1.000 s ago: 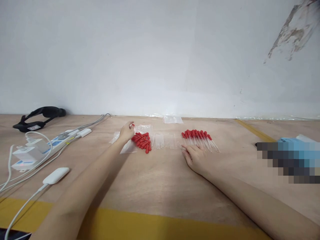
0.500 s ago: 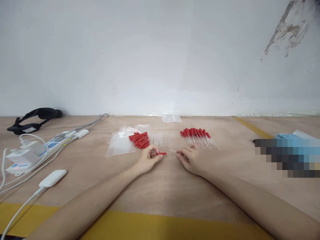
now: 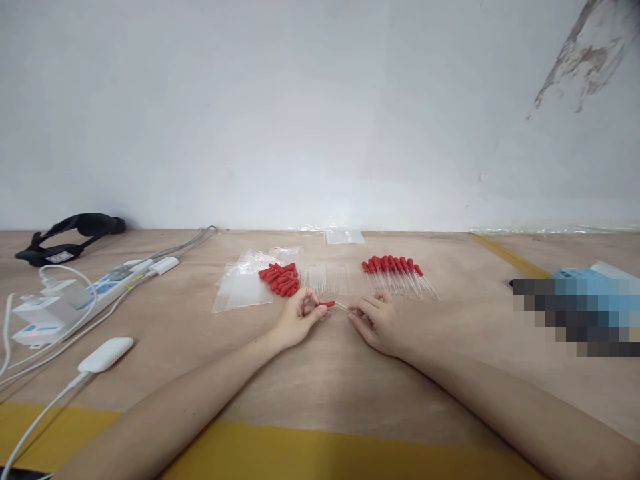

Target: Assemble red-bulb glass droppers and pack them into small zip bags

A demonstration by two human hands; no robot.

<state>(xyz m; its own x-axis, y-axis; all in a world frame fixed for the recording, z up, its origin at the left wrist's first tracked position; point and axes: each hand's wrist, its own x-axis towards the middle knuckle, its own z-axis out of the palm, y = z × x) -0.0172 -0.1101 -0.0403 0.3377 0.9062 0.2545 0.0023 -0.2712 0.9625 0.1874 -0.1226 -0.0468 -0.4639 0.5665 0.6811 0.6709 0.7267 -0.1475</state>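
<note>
1. One wide wooden table point(image 3: 320, 393) carries everything; it runs back to a white wall, with a yellow strip along its near edge and bare wood open between that strip and the hands
2. Power strip point(image 3: 107, 285) with white cables sits well off to the left, and a blue packet point(image 3: 595, 283) lies far right, both well clear of the hands
3. Left hand point(image 3: 296, 319) rests on the wood, fingers curled, thumb and forefinger pinched on a red rubber bulb point(image 3: 327, 304)
4. Right hand point(image 3: 374, 319) lies just across from it, fingertips closed on a thin clear glass tube point(image 3: 342, 306)
5. Bulb and tube share one long axis, running left to right between the two hands; the bulb's mouth faces right and meets the tube's end
6. Finished droppers point(image 3: 397, 275) lie in a row just behind the right hand, red ends away from the person
7. Loose red bulbs point(image 3: 280, 279) are heaped behind the left hand, beside bare tubes point(image 3: 327, 279) and clear bags point(image 3: 243, 287)
</note>
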